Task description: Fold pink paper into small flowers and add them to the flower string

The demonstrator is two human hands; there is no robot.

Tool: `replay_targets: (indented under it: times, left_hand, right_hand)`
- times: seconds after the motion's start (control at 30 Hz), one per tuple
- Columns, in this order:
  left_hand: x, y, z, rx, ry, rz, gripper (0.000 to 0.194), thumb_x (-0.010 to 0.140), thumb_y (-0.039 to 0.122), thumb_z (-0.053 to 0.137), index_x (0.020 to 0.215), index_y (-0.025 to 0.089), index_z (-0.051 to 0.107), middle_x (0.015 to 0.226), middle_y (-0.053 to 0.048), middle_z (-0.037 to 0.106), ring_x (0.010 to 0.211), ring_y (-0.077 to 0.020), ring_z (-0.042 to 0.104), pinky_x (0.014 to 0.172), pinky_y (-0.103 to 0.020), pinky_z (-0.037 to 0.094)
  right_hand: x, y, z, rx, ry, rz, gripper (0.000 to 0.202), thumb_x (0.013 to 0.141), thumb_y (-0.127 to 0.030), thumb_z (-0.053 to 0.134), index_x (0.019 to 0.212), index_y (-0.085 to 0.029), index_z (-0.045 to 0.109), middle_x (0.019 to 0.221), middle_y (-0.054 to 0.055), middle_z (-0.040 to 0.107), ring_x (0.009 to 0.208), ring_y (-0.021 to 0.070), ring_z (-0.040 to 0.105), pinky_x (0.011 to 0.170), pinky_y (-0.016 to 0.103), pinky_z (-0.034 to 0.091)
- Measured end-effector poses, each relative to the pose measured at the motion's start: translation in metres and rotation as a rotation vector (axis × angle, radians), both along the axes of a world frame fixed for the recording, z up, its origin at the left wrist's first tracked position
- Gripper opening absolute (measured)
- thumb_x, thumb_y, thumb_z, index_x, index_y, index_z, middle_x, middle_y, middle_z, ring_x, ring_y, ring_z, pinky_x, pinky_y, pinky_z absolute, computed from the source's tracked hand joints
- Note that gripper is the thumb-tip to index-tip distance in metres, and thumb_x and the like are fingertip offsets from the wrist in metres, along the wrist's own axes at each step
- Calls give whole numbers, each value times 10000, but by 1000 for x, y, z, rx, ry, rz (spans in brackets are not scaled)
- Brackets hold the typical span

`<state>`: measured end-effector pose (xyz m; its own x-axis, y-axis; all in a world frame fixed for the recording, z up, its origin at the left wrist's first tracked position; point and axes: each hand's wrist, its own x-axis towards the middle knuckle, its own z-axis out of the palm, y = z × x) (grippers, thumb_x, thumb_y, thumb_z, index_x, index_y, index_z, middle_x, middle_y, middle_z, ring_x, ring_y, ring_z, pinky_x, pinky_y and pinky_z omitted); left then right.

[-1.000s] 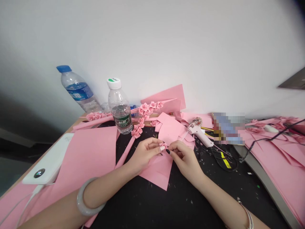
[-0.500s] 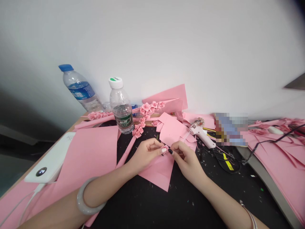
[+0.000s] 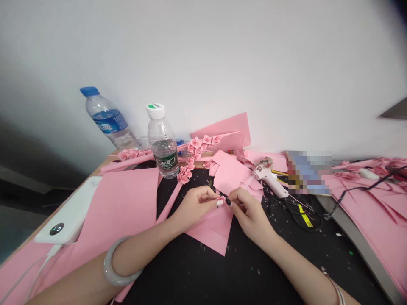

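Note:
Between my fingertips is a small folded pink paper flower, mostly covered by the fingers. My left hand pinches it from the left, thumb in front. From the right, my right hand closes thumb and forefinger on its edge. Under both hands lies a pink paper sheet on the black table top. Just beyond them are pink paper squares in a loose stack. A rolled pink paper stem bearing folded flowers slants past my left hand.
A white glue gun lies right of the paper squares, near a pixelated phone-like object. Two bottles, one green-labelled and one blue-capped, stand back left. A white power bank with a cable rests on pink sheets.
Both hands stay in nearly the same place. The fingertips have shifted slightly around the paper flower, and the left thumb has turned a little. The whole view has moved a touch.

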<state>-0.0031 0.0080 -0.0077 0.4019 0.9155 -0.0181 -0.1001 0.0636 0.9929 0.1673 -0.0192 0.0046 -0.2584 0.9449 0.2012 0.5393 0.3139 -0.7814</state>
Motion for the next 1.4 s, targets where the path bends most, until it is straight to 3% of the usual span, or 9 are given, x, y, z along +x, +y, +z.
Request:
replay_targets:
  times: [0.43,1.03,1.4]
  left_hand:
    - [2,-3,0,-100,-72,-26,172,695,257,645,711,113,551,682,-23,622,619,-103,568,603,-241,449]
    - [3,-3,-7,-69,-134,63,166,668,227,671,729,113,566,829,-56,649,779,-152,613,737,-302,484]
    - [6,-8,1,-102,-125,60,166,648,181,685,700,108,544,770,-36,663,753,-141,633,702,-276,513]
  right_hand:
    - [-1,-1,-1,-44,34,37,150,835,-109,372,768,-199,472,715,9,460,646,146,420,590,267,349]
    - [-7,-6,0,17,-69,-60,125,760,-94,460,834,-190,432,717,-9,436,585,113,391,528,235,327]
    - [-7,-6,-5,59,-45,-118,145,751,-105,471,861,-194,439,692,-17,413,566,111,380,516,232,319]
